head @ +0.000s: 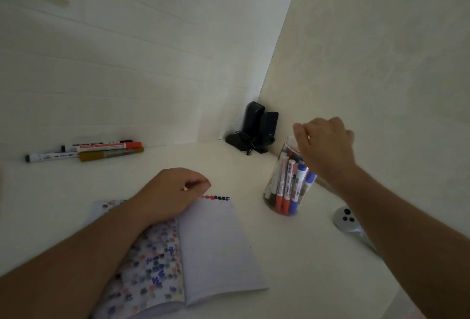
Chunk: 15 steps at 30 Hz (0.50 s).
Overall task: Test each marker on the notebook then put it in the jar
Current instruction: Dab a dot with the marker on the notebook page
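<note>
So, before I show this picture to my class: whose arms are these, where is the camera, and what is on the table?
There is no machine here. A person wears a camera on the head, looking down at their own two bare hands. The left hand rests on an open notebook with colour test marks. The right hand is over the mouth of a clear jar that already holds several markers; whether it grips one is hidden. A few more markers lie by the wall. Dark speakers sit in the corner.

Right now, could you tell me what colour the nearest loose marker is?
Dark gold marker, clearest in the head view.
</note>
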Available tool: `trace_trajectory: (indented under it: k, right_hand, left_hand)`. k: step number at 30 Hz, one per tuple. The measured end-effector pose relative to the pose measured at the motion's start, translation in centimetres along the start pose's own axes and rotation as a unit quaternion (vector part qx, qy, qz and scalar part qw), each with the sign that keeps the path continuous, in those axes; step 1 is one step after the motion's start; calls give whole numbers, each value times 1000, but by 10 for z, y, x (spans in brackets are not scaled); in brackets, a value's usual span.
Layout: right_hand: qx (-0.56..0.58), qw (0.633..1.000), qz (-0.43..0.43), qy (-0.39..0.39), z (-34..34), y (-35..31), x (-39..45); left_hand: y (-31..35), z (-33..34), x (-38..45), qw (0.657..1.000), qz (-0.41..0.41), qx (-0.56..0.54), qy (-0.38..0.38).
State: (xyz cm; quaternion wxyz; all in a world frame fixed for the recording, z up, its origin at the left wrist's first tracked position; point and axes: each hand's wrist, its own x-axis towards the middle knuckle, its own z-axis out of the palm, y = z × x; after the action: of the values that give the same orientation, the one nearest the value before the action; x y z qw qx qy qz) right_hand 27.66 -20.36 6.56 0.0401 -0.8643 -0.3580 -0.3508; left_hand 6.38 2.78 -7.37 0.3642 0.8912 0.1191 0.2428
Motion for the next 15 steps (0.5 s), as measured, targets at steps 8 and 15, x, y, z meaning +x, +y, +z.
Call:
trace_trajectory:
  k: [8,15]
  right_hand:
    - [288,934,-134,-162,43,-141,-43]
    - [476,866,-22,-150,107,-150,-62]
  left_hand:
    - [-45,-39,14,950,-115,214,195]
    - [-84,-75,13,879,-255,316,251]
